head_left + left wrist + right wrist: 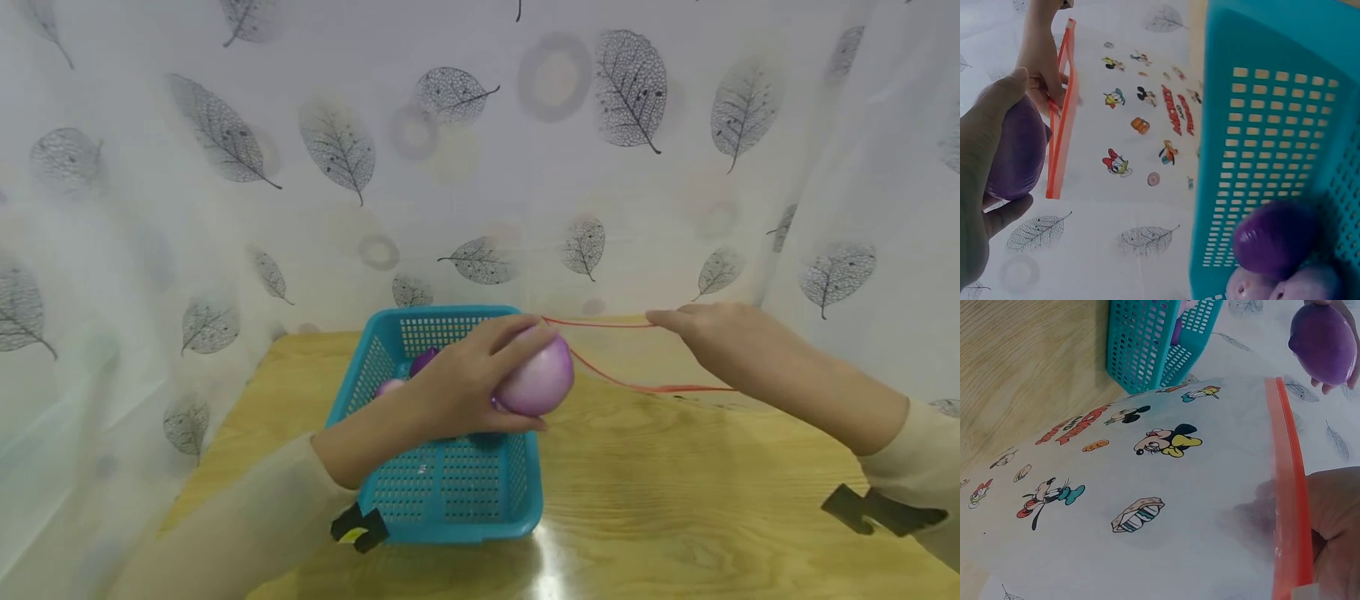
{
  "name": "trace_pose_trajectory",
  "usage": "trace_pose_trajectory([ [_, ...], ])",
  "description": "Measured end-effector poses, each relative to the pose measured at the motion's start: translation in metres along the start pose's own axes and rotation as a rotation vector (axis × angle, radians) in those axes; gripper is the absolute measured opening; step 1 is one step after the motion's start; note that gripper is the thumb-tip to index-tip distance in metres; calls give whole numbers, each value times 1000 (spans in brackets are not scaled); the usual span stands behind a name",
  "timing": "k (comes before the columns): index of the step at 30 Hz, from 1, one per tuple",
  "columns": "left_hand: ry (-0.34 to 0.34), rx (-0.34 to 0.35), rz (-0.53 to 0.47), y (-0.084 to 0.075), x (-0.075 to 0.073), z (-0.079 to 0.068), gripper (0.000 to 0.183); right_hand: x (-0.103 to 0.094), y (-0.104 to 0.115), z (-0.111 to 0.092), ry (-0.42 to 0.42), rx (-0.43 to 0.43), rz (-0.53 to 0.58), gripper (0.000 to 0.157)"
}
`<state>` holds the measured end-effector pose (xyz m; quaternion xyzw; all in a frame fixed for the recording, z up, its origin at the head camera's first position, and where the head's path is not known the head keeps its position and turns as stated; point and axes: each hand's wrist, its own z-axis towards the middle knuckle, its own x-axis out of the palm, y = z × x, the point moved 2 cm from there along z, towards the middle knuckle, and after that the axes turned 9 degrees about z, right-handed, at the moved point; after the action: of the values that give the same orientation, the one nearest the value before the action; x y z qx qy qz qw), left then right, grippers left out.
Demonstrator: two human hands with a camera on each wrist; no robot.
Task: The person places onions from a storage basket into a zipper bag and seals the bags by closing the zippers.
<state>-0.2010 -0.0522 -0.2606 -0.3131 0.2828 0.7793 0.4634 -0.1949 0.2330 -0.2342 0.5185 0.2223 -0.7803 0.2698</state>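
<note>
My left hand [468, 375] grips a glossy purple onion [538, 379], its fingers curled round it, over the right side of the blue basket [457, 534]. The onion is pale on one side, and its pointed tip faces the bag in the left wrist view. To the right, my right hand [727, 337] holds a clear zip bag [1222, 487] by its red zip edge [1294, 481]. That mouth is spread apart, with the onion close to its left end. Cartoon figures are printed on the bag. Part of the right hand shows through the film.
More purple onions [1279, 240], dark and pale, lie in the far end of the basket. The basket stands on a wooden table [675, 508]. A pale curtain [510, 167] with leaf prints hangs behind and at the left.
</note>
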Motion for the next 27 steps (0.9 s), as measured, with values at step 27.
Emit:
trace_pose_trajectory([
  [27,-108,46,-38,-13,26,63,84,-3,5,3,-52,-9,18,47],
])
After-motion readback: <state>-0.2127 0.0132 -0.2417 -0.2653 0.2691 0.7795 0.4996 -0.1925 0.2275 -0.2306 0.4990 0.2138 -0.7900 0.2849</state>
